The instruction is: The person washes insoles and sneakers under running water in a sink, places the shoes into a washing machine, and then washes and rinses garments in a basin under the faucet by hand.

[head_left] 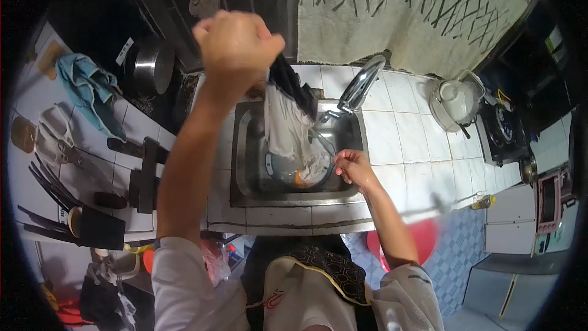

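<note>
My left hand (239, 43) is raised high above the sink (245, 193), its fingers closed on a black and white cloth (288, 116). The cloth hangs down, its lower end in a basin (278, 176) inside the sink. Something orange (300, 179) shows at the bottom of the basin. Over the sink's right side is my right hand (350, 167), its fingers pinched together at the basin's dark rim or handle; exactly what they grip is hard to make out. A chrome faucet (361, 86) stands behind the sink.
Left of the sink are a knife block (147, 175), a blue towel (89, 89), scissors (56, 125) and a metal pot (153, 67). To the right, a pot with a bowl (454, 101) stands near a stove (505, 129). A pink basin (422, 239) is on the floor.
</note>
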Demonstrator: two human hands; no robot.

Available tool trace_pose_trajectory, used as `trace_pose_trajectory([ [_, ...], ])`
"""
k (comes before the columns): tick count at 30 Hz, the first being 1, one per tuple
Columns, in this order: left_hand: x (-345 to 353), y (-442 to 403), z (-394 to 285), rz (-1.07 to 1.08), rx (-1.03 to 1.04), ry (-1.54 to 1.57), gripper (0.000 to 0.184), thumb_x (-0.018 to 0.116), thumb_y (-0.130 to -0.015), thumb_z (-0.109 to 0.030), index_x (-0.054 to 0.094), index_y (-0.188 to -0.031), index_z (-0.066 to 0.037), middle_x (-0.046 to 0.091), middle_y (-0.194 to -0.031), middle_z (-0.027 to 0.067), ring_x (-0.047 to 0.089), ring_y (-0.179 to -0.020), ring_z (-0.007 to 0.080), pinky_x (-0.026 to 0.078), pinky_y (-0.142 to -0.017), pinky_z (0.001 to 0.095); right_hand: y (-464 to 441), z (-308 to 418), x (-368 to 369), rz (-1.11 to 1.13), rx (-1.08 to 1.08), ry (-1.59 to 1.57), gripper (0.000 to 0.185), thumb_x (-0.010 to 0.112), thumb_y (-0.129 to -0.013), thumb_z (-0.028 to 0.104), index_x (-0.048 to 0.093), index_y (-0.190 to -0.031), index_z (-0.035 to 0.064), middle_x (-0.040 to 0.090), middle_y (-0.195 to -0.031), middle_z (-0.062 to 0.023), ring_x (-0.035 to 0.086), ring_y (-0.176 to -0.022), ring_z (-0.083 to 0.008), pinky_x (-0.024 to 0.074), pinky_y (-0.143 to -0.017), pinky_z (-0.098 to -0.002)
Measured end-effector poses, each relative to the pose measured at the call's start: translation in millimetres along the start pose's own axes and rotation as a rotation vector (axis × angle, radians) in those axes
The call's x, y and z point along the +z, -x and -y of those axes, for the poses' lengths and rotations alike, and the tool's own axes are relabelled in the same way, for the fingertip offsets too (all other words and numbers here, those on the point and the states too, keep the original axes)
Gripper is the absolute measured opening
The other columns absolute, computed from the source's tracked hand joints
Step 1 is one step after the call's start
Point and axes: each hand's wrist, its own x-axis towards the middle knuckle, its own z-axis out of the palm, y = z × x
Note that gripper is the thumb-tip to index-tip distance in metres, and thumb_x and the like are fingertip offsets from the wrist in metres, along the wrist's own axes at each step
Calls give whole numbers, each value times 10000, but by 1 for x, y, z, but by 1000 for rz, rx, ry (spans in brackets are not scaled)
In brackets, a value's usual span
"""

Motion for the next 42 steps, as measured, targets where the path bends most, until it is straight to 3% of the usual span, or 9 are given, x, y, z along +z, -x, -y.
trace_pose_trajectory([
  [4, 51, 60, 4, 253, -239, -96, 113, 610, -564, -203, 604, -543, -92, 568, -619, 53, 517, -751, 238, 310, -764, 420, -28, -36, 1, -64, 80, 61, 47, 524, -756, 50, 544, -751, 8, 506, -524, -24, 353, -342, -49, 250, -320, -188],
  [8, 93, 120, 9, 694, -532, -22, 147, 612, -583, -227, 636, -596, -83, 609, -710, 102, 529, -838, 258, 311, -800, 433, -67, -103, -25, -140, 154, 415, 124, 554, -729, 126, 575, -703, 6, 546, -543, -65, 438, -370, -103, 338, -352, -244],
  [12, 145, 190, 10, 745, -539, 35, 140, 606, -601, -212, 645, -621, -79, 614, -730, 120, 524, -868, 274, 300, -834, 449, -93, -173, -48, -290, 29, 938, 197, 572, -686, 187, 608, -733, -1, 613, -679, -166, 614, -602, -251, 488, -585, -350],
  [15, 185, 242, 7, 788, -549, 85, 128, 603, -620, -202, 656, -641, -87, 618, -730, 111, 522, -889, 282, 273, -873, 469, -82, -154, -39, -365, 142, 1026, 213, 573, -669, 201, 616, -757, 11, 610, -787, -210, 606, -794, -313, 474, -737, -386],
  [19, 226, 315, 5, 993, -292, -115, 109, 593, -641, -184, 666, -665, -108, 631, -763, 85, 515, -935, 258, 240, -893, 496, -89, -160, -38, -402, 308, 1072, 189, 571, -676, 205, 618, -745, 35, 607, -815, -209, 597, -823, -314, 474, -734, -404],
  [24, 228, 328, -22, 1304, -241, -205, 144, 578, -654, -184, 662, -747, -113, 635, -783, 83, 502, -965, 245, 255, -869, 467, -122, -216, -38, -301, 74, 1025, 200, 545, -713, 203, 588, -794, 26, 588, -737, -221, 582, -748, -371, 473, -688, -418],
  [29, 271, 319, -20, 982, -260, -83, 119, 650, -643, -241, 651, -654, -123, 609, -761, 77, 512, -850, 270, 314, -757, 413, -114, -205, -19, -330, -37, 1041, 163, 514, -768, 205, 561, -764, 49, 582, -698, -212, 578, -671, -376, 464, -613, -448],
  [36, 309, 296, -50, 1285, -205, -192, 267, 669, -599, -355, 663, -748, -134, 631, -834, 38, 486, -942, 220, 277, -818, 397, -93, -201, 10, -302, -26, 877, 153, 508, -778, 210, 534, -788, 60, 579, -664, -193, 568, -639, -385, 458, -589, -464],
  [42, 331, 316, -38, 1175, -250, -329, 193, 633, -630, -274, 666, -745, -122, 640, -809, 55, 526, -888, 230, 311, -792, 396, -85, -179, 19, -289, 66, 878, 145, 512, -771, 216, 545, -803, 78, 586, -685, -196, 574, -691, -382, 458, -629, -471],
])
